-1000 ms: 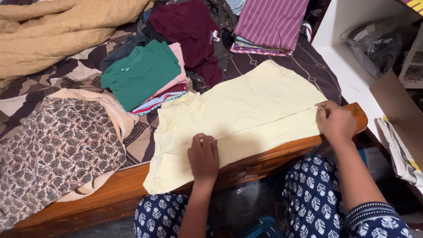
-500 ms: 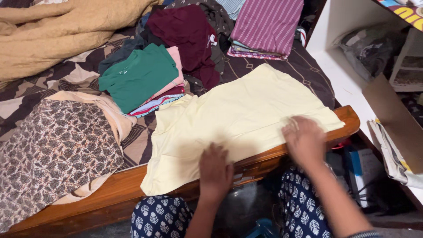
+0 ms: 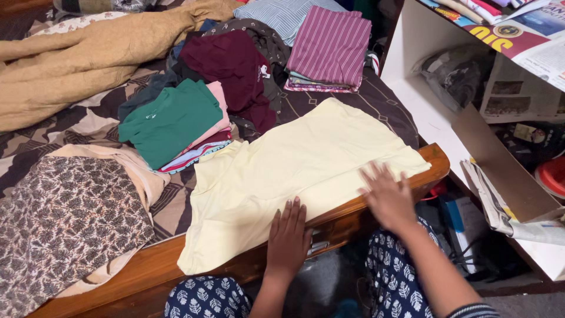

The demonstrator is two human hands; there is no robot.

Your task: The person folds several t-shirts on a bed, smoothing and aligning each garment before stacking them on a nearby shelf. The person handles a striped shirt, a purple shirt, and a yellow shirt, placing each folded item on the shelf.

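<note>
A pale yellow garment (image 3: pixel 306 162) lies spread flat across the foot of the bed, its lower edge draped over the wooden bed frame (image 3: pixel 147 265). My left hand (image 3: pixel 288 235) rests flat, fingers apart, on the garment's lower edge at the frame. My right hand (image 3: pixel 385 194) presses flat on the garment's right lower corner, fingers spread and slightly blurred. Neither hand grips the cloth.
Behind the garment sit a green and pink folded stack (image 3: pixel 176 121), a maroon shirt (image 3: pixel 232 65), a striped purple stack (image 3: pixel 329 47) and a tan blanket (image 3: pixel 76 65). A brown patterned cloth (image 3: pixel 65 224) lies at left. A white shelf unit (image 3: pixel 447 112) with newspapers (image 3: pixel 500 206) stands right.
Both hands let go of the pinched fold and now lie flat on the garment. The right hand slid left from the corner. The view shifted up and to the right.
</note>
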